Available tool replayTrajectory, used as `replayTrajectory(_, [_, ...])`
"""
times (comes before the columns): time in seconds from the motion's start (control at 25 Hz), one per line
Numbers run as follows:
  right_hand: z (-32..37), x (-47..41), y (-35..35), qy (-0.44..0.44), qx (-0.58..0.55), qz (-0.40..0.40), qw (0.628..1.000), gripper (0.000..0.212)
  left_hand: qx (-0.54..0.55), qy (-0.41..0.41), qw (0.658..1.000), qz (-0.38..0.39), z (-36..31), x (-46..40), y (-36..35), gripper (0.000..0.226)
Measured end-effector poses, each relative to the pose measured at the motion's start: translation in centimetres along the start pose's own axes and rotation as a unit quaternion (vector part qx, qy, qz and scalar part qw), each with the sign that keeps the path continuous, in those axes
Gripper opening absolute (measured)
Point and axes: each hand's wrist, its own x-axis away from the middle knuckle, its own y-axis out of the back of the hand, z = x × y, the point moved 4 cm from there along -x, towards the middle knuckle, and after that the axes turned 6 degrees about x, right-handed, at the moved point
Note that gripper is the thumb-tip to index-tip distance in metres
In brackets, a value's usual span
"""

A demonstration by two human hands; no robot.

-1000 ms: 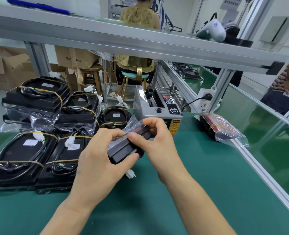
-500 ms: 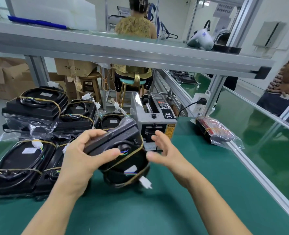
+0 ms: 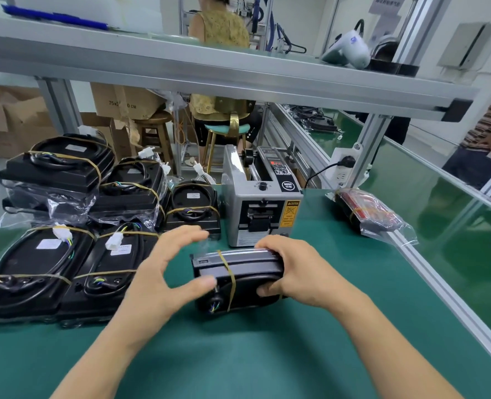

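A black plastic unit [image 3: 247, 276], bound with a yellow rubber band and trailing a short coloured-wire lead, stands on its edge on the green mat [image 3: 238, 355] just in front of the grey machine. My right hand [image 3: 299, 272] grips its right end, fingers over the top and thumb on the near face. My left hand [image 3: 163, 272] hovers at its left end with fingers spread. The thumb tip touches or nearly touches the near left corner, and the fingers are blurred.
A grey tape-cutting machine [image 3: 263, 208] stands right behind the unit. Several banded black units [image 3: 65, 254] are stacked to the left. A bagged unit [image 3: 373, 218] lies at the right by the aluminium rail [image 3: 445, 295]. A shelf [image 3: 209, 70] runs overhead. A person sits beyond.
My left hand carried the unit down from a tilted hold, and it now stands on the mat. My right hand went from open to gripping its right end. My left hand let go.
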Motion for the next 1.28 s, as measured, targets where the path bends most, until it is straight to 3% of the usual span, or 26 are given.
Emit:
replayTrajectory(0.2, [-0.2,-0.2,-0.8,-0.001,-0.014,0.029,0.999,0.049,0.087,0.07,0.992,0.052,1.4,0.0,-1.1,0.053])
replayTrajectory(0.32, [-1.0,-0.4,0.4,-0.02,-0.135,0.083,0.987,0.056,0.119,0.058,0.991,0.029,1.7,0.0,-0.7,0.048])
replayTrajectory(0.4, [-3.0,-1.3,1.5,-0.109,-0.258,-0.029,0.96,0.038,0.116,0.031,0.993,-0.021,1.6,0.2,-0.4,0.044])
replayTrajectory(0.44, [-4.0,-1.7,1.6,-0.17,-0.281,-0.11,0.938,0.023,0.116,0.02,0.992,-0.047,1.5,0.5,-0.1,0.043])
replayTrajectory(0.52, [-4.7,-2.5,0.6,-0.262,-0.298,-0.203,0.895,0.018,0.115,0.01,0.99,-0.08,1.7,0.9,0.4,0.045])
replayTrajectory(0.68, [-3.7,-5.2,-1.3,-0.317,-0.362,-0.247,0.841,0.008,0.115,0.0,0.988,-0.1,2.1,1.3,0.9,0.048])
replayTrajectory(1.0, [-3.7,-7.3,-2.4,-0.383,-0.412,-0.317,0.763,0.012,0.123,0.001,0.987,-0.106,2.8,2.0,1.2,0.046])
replayTrajectory(1.28, [-4.0,-8.3,-2.9,-0.428,-0.415,-0.331,0.731,0.03,0.119,0.001,0.987,-0.107,2.8,2.0,1.2,0.046])
